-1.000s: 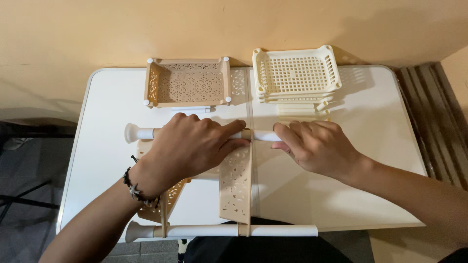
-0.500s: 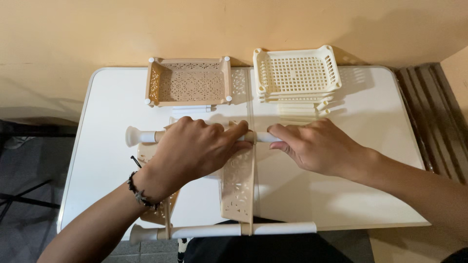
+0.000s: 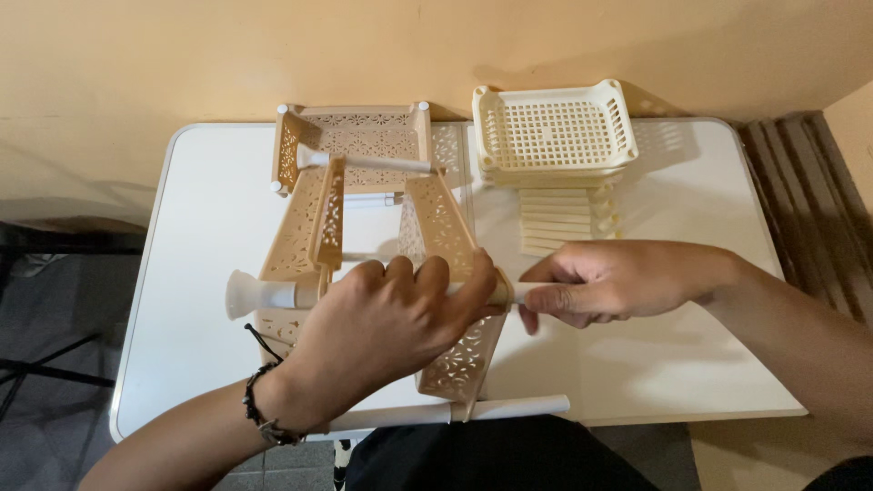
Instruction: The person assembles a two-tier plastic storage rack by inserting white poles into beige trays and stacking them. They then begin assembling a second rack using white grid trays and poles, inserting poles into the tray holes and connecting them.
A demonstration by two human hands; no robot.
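Partly assembled, with left hand gripping and right hand pinching the white pole threaded through the tan lattice rack mid-bench, while tan tray, cream baskets and spare slats are waiting near the far edge.

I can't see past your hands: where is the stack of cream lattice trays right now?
In the head view, the stack of cream lattice trays sits at the table's far edge, right of centre, beside the tan perforated tray and beyond the right hand.
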